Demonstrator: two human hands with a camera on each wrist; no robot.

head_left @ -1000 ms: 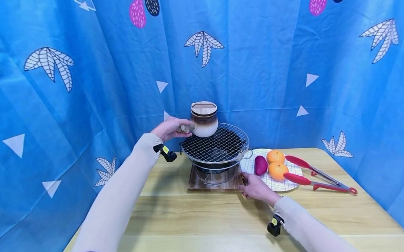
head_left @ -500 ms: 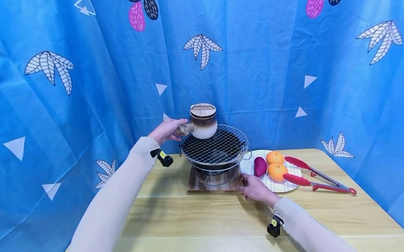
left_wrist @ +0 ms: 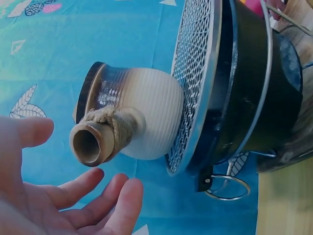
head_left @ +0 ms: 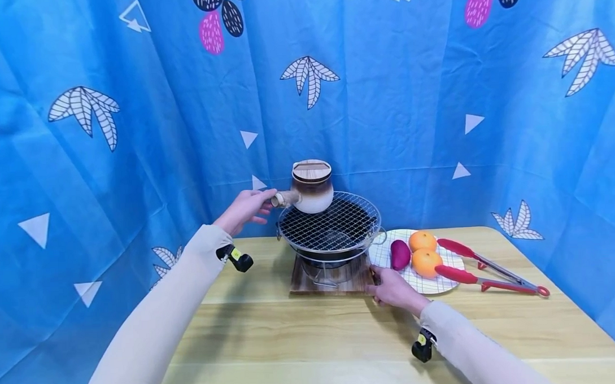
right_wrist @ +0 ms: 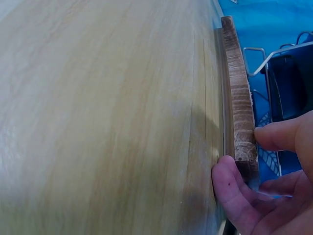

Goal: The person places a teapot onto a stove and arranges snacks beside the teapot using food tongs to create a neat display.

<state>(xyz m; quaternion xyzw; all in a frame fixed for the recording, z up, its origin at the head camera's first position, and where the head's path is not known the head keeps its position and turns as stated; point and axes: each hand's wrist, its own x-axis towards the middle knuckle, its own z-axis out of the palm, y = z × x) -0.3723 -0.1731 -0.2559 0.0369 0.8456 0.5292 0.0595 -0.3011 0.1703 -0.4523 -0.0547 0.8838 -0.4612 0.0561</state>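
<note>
A lidded clay teapot [head_left: 314, 193], brown above and cream below, sits upright on the wire mesh of the round grill [head_left: 334, 228]. Its hollow side handle [left_wrist: 90, 142], bound with twine, points left toward my left hand [head_left: 247, 210]. In the left wrist view, that hand's fingers are spread around the handle's end, apart from it. The grill stands on a dark wooden board [head_left: 311, 285]. My right hand [head_left: 394, 289] pinches the board's front right corner, with the thumb on top and fingers at its edge, as the right wrist view shows.
Right of the grill lies a checked plate [head_left: 445, 286] with a purple sweet potato-like piece [head_left: 399, 255] and two oranges [head_left: 426, 262]. Red-tipped tongs [head_left: 494, 284] lie spread over the plate's right side. A blue curtain [head_left: 386, 127] hangs behind the table [head_left: 272, 340].
My left hand has let go of the teapot's handle and drawn back to the left. The teapot stays on the grill, and my right hand keeps its hold on the board.
</note>
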